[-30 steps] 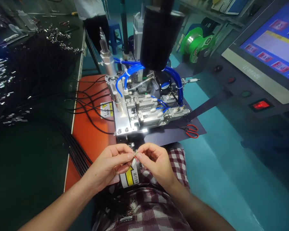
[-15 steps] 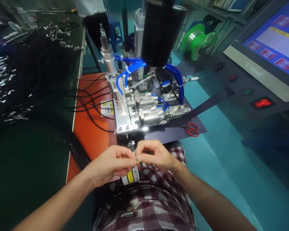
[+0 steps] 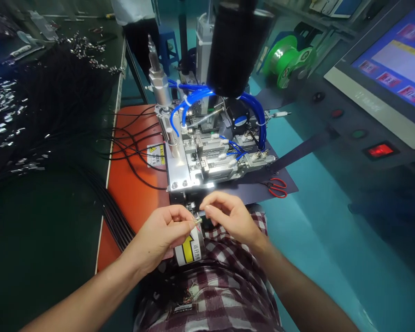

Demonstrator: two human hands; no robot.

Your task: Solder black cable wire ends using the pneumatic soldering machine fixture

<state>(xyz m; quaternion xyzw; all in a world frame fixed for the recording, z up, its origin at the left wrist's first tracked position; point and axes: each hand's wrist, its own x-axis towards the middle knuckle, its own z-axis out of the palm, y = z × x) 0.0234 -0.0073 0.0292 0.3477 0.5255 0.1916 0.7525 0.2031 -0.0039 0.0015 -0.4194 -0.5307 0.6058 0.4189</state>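
Observation:
My left hand (image 3: 168, 230) pinches thin coloured wires (image 3: 198, 223) between thumb and index finger, their ends pointing right. Red and greenish-yellow strands show past the fingertips; the rest is hidden by the hand. Just to the right, my right hand (image 3: 230, 214) is off the wires, with its thumb and index finger slightly apart and nothing visible between them. Both hands are at the front of a metal machine (image 3: 180, 173) with blue air tubes (image 3: 193, 97). Below the wires is a white label with a yellow arrow (image 3: 187, 251).
Black cables (image 3: 115, 219) run along the orange board (image 3: 138, 184) at left, beside a dark table heaped with cables (image 3: 62, 78). Red-handled scissors (image 3: 277, 187) lie right of the machine. A control panel (image 3: 376, 101) and green spool (image 3: 280, 60) stand right. A person (image 3: 136, 27) stands behind.
My right hand has let go of the wires and drawn slightly up and right, its fingers parting. My left hand still pinches the wires, now slightly higher.

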